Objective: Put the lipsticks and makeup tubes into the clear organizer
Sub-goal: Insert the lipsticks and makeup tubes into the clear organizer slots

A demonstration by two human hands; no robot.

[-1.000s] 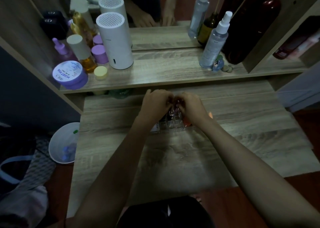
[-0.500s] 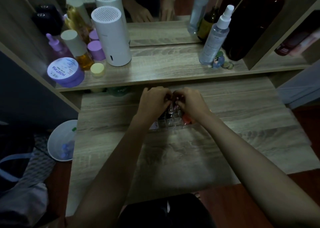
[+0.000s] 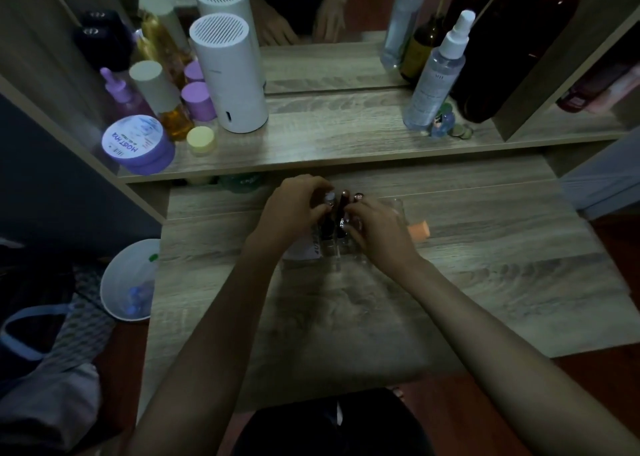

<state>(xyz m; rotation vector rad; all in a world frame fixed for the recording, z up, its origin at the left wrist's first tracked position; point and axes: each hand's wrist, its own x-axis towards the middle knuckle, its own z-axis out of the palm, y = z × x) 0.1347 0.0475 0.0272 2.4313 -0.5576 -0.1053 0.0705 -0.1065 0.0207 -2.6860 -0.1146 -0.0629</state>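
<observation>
The clear organizer (image 3: 394, 206) stands mid-desk, mostly covered by my hands. My left hand (image 3: 294, 209) curls over its left side, fingertips closed on a silver-capped tube (image 3: 329, 198). My right hand (image 3: 377, 228) covers the right side, fingertips pinching a dark lipstick (image 3: 343, 209) that stands upright in a slot. Another dark-capped lipstick (image 3: 358, 197) stands just behind it. A white tube (image 3: 304, 247) lies against the organizer's left under my left wrist. An orange tube end (image 3: 419, 230) shows past my right hand.
The raised shelf (image 3: 329, 137) behind holds a white cylinder (image 3: 228, 74), purple jars (image 3: 138, 144), a spray bottle (image 3: 436, 74) and dark bottles (image 3: 502, 47) in front of a mirror. A white bin (image 3: 128, 282) sits on the floor to the left.
My hands have drawn slightly apart over the organizer, so the tops of the upright lipsticks now show between them. The organizer has stayed in place.
</observation>
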